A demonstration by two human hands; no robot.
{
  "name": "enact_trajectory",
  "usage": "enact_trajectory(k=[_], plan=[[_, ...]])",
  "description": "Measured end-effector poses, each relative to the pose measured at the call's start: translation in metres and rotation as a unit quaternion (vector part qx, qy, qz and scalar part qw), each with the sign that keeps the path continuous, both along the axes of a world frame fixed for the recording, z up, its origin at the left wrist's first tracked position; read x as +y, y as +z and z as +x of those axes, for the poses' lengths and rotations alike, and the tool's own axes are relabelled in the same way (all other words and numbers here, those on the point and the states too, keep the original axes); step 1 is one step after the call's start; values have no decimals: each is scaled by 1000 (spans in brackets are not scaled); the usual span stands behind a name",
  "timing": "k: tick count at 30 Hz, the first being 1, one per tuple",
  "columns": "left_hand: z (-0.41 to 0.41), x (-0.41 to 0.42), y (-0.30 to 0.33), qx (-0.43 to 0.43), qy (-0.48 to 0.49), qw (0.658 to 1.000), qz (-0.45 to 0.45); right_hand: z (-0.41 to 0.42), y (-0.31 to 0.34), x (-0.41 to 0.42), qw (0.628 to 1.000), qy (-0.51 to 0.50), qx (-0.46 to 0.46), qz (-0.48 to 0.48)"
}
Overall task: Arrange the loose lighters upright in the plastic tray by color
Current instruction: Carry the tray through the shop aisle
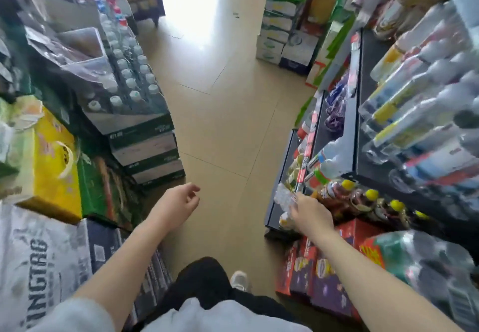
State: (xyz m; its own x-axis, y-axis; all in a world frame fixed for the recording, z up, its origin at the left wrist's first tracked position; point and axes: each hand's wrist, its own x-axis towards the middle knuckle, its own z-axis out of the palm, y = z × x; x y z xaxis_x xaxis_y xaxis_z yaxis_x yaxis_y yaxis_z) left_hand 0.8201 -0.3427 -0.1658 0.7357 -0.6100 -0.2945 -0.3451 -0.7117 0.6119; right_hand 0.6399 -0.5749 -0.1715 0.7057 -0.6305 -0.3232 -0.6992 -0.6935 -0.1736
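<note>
reaching along the right-hand shelf (324, 129), we risk knocking the 4 yellow-capped bottles (373, 202). our 2 hands: right hand (309, 213) touches a clear packet (285, 196), grip unclear; left hand (178, 203) hangs loosely curled, empty. we see 0 lighters, 0 trays.

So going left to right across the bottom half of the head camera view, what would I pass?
White printed sack → yellow box → left hand → tiled floor → right hand, on a clear plastic item → yellow-capped bottles.

Tiled floor (220, 124) with stacked water-bottle cases (145, 134) left, drink shelves (363, 134) right.
</note>
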Motion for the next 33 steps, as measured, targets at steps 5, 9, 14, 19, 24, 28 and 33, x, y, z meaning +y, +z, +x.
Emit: enact_trajectory(k=[5, 9, 14, 19, 24, 28, 33], plan=[[100, -42, -13, -12, 85, 995, 45, 145, 23, -64, 993, 79, -87, 16], [190, -85, -29, 0, 96, 992, 80, 257, 23, -112, 987, 96, -125, 15], [319, -157, -19, 26, 82, 995, 57, 379, 14, -181, 992, 65, -103, 43], [436, -238, 0, 25, 55, 998, -20, 464, -2, -253, 997, 19, -49, 55], [547, -318, -3, -2, 30, 996, -87, 557, -29, -339, 999, 8, 2, 42], [643, -372, -27, -1, 33, 998, -60, 659, -45, -414, 999, 18, 36, 17], [755, -416, -37, 24, 106, 994, -7, 813, -27, -482, 994, 101, 31, 15]])
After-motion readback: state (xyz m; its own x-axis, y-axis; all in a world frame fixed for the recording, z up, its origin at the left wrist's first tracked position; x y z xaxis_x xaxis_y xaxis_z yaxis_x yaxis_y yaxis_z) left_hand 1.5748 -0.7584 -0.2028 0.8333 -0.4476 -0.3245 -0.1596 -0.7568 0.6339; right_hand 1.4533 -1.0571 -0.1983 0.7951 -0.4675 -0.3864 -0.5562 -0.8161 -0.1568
